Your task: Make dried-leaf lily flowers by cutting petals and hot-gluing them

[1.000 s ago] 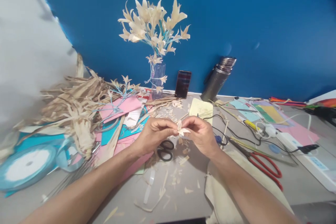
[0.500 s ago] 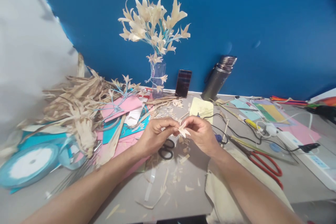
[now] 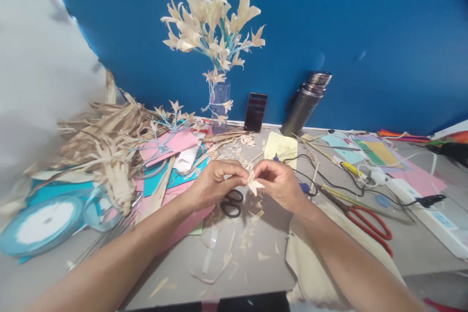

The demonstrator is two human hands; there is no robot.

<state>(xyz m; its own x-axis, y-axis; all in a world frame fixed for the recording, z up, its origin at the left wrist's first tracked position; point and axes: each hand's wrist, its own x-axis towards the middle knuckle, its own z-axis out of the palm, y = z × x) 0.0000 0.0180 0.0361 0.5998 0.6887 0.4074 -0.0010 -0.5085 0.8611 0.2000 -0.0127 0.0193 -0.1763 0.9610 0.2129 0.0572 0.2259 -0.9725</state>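
Note:
Between my two hands is a small cream husk flower (image 3: 253,184) with pointed petals spread out. My left hand (image 3: 223,181) pinches it from the left, thumb against fingertips. From the right, my right hand (image 3: 281,183) pinches a petal in the same way. Black-handled scissors (image 3: 231,204) lie on the table just below my left hand, their blades hidden. Husk scraps (image 3: 257,216) are scattered beneath the flower. Farther back, a clear vase (image 3: 221,100) holds a bunch of similar husk flowers (image 3: 215,22) on blue-wrapped stems.
Dried corn husks (image 3: 109,141), coloured paper (image 3: 171,146) and a blue ribbon roll (image 3: 44,224) crowd the left. A phone (image 3: 255,112) and a flask (image 3: 306,105) lean on the wall. Red-handled scissors (image 3: 369,224), cables and a power strip (image 3: 431,219) lie right.
The flower has turned slightly in my fingers, its petals now facing more toward me. Both hands stay in nearly the same place, and the view has shifted a little.

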